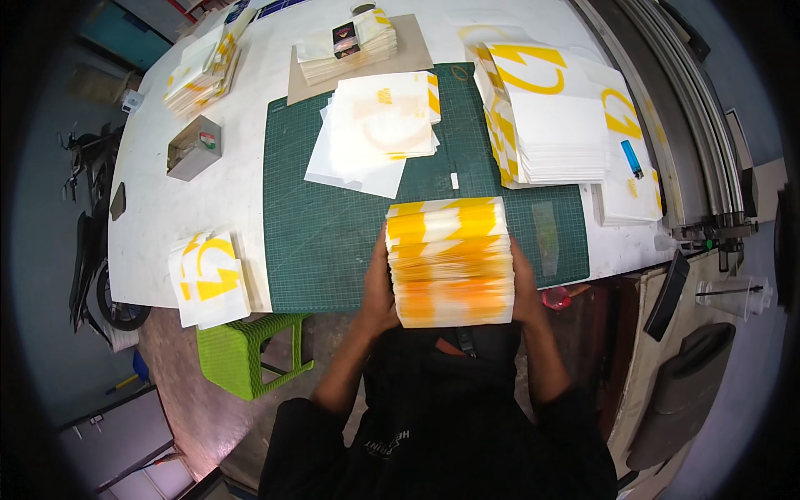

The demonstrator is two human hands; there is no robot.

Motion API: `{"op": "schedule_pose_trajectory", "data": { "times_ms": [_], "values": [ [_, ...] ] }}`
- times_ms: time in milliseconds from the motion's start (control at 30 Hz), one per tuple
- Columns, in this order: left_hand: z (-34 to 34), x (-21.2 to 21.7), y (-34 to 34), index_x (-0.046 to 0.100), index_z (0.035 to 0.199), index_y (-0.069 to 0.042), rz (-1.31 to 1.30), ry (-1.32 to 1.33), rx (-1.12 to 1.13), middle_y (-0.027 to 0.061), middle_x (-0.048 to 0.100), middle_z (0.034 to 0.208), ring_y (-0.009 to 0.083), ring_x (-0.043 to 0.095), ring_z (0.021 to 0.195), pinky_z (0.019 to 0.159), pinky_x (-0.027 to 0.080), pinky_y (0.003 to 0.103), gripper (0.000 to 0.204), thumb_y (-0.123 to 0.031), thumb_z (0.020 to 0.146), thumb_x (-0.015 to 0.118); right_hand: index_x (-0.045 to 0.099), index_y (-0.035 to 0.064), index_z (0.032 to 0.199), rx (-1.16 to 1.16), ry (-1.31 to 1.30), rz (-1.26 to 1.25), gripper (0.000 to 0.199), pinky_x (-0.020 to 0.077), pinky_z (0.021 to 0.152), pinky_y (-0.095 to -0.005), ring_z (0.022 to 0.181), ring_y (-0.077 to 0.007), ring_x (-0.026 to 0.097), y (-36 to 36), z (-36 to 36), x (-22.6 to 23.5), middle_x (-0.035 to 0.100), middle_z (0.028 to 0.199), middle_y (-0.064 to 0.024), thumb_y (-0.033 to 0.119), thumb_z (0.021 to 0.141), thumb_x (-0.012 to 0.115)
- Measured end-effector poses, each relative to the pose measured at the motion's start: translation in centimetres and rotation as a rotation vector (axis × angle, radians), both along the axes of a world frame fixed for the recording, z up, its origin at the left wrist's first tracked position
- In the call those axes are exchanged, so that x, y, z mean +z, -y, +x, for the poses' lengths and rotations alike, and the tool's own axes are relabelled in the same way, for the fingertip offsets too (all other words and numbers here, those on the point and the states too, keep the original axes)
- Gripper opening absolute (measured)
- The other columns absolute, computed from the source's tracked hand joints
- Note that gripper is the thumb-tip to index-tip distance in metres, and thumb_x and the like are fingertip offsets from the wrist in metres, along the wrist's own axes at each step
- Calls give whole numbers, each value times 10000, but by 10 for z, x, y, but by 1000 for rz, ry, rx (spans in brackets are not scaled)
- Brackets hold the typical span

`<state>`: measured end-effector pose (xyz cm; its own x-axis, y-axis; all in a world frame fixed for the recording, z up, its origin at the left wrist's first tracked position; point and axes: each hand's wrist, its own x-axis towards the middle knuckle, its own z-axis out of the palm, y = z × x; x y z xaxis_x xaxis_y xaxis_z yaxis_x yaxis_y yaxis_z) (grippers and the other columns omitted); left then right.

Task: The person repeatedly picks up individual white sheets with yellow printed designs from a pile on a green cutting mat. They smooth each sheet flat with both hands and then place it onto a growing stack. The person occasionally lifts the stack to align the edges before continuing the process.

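A thick stack of white sheets printed in yellow and orange [450, 260] stands on its edge on the green cutting mat [333, 225], close to my body. My left hand [377, 292] presses against the stack's left side. My right hand [525, 287] presses against its right side. Both hands clamp the stack between them, and the fanned sheet edges face up toward me.
More printed sheet piles lie around: a tall one at right [546, 117], a loose one mid-mat [379, 125], others at far left [200, 71], top [346, 42] and lower left [208, 279]. A grey box [193, 147], blue lighter [632, 157] and green stool [246, 350] are nearby.
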<state>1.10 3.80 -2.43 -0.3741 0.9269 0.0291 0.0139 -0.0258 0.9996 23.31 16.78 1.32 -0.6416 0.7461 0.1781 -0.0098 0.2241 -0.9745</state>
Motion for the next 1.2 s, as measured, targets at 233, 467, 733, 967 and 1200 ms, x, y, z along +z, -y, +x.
{"op": "schedule_pose_trajectory", "data": {
  "times_ms": [233, 467, 733, 967, 1200],
  "values": [
    [-26, 17, -23, 638, 1179, 31, 220, -526, -86, 177, 693, 1144, 339, 706, 1019, 869, 552, 367, 420, -115, 831, 824, 638, -12, 1251, 21, 77, 25, 431, 487, 1022, -372, 1153, -316, 662, -24, -3, 6, 676, 1231, -174, -12, 834, 748],
    [-12, 39, -13, 669, 1075, 27, 175, -153, 13, 95, 727, 1009, 168, 696, 889, 801, 544, 296, 257, -89, 880, 789, 672, -30, 1217, 149, 19, -212, 372, 528, 914, -314, 997, -193, 694, -34, 0, 27, 733, 1096, -107, -47, 851, 737],
    [24, 38, 17, 623, 917, 3, -244, 457, 327, 39, 690, 858, 41, 595, 760, 702, 473, 209, 151, -96, 984, 717, 555, -107, 1356, 117, 117, -767, 513, 553, 867, -266, 969, -154, 709, -22, -28, 10, 750, 1053, -147, 80, 925, 760],
    [56, 36, 35, 625, 955, 2, -201, 660, 481, 67, 718, 889, 53, 616, 778, 747, 481, 211, 138, -103, 997, 704, 361, -92, 1496, -185, -495, -1134, 580, 564, 941, -347, 1143, -254, 672, 76, -4, 4, 647, 1308, -189, 136, 1023, 610],
    [89, 29, 35, 614, 1082, 24, -156, 749, 519, 112, 725, 1062, 87, 662, 926, 859, 521, 242, 157, -105, 1017, 674, 622, -57, 1262, -509, -526, -1165, 297, 539, 941, -311, 1139, -150, 648, 122, -39, 5, 686, 1224, -117, 41, 987, 677]
  ]
}}
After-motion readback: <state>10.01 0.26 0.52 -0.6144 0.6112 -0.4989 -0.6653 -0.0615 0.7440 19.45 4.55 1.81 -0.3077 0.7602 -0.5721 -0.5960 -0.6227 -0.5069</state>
